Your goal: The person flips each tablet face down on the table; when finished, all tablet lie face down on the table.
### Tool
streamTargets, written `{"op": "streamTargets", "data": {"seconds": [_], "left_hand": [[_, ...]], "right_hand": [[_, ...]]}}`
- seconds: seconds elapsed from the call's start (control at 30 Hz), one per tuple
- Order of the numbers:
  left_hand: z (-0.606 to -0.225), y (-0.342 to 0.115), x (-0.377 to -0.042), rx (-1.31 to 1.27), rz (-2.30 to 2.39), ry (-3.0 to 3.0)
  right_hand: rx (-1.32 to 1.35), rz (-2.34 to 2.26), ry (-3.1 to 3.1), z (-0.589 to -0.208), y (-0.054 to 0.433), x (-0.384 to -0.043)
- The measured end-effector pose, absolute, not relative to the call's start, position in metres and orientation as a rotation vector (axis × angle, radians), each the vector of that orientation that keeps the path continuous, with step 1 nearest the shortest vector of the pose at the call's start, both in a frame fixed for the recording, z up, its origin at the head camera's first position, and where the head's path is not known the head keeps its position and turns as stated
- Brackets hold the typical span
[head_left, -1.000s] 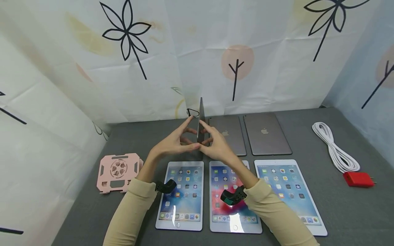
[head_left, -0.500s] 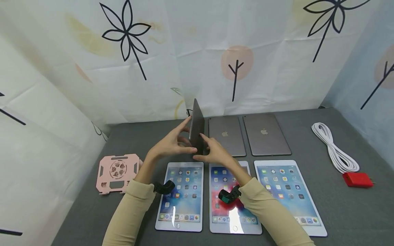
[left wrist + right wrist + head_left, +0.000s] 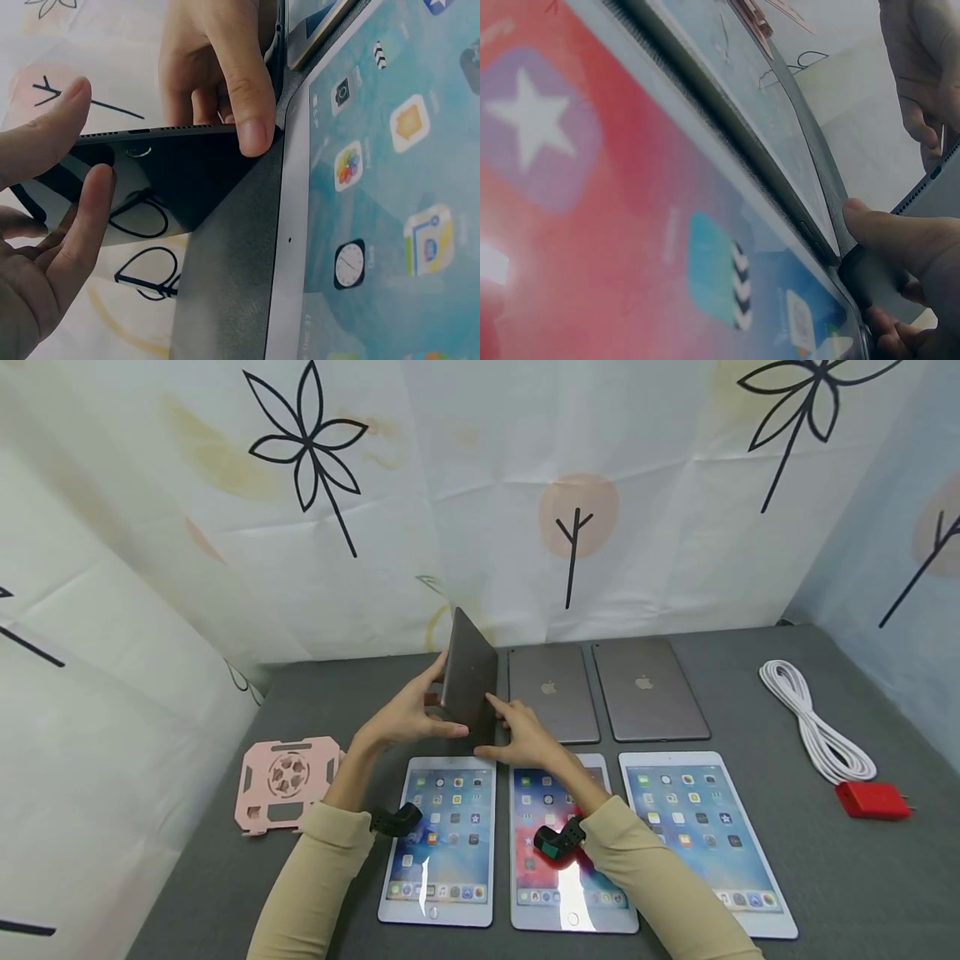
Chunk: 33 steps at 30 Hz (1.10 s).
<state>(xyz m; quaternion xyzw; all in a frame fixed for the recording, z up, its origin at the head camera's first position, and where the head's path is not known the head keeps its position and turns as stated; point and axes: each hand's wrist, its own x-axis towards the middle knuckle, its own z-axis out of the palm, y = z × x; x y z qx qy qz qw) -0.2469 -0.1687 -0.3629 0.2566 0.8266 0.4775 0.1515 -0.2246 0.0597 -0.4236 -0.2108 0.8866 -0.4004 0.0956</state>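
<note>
A dark grey tablet (image 3: 474,681) stands on its long right edge at the back of the table, leaning left, with its back turned up towards me. My left hand (image 3: 408,710) holds its raised left side, thumb on the near short edge and fingers behind. At the lower near corner, my right hand (image 3: 525,735) pinches the tablet between thumb and fingers. The left wrist view shows the tablet's glossy black screen (image 3: 191,176) and the port in its edge, with the right thumb (image 3: 255,135) at the corner.
Two grey tablets (image 3: 553,693) (image 3: 651,689) lie face down to the right. Three white tablets, the left one (image 3: 438,914) included, lie lit in a front row. A pink stand (image 3: 288,777) sits left; a coiled white cable (image 3: 813,718) and red charger (image 3: 873,799) lie right.
The tablet has tipped from nearly edge-on over to the left, so more of its back shows. My right hand has slid down to its near corner; the left moved slightly left.
</note>
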Motion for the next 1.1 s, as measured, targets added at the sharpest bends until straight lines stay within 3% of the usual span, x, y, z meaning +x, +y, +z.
{"op": "streamTargets", "data": {"seconds": [0.9,1.1], "left_hand": [[-0.397,-0.198,-0.242,0.382,1.790,2.181],[-0.410,-0.205,-0.245,0.340,1.805,2.118]], "right_hand": [[-0.568,-1.242,2.574,-0.425,0.060,-0.227],[-0.363,-1.407,2.476,-0.424,0.054,-0.225]]}}
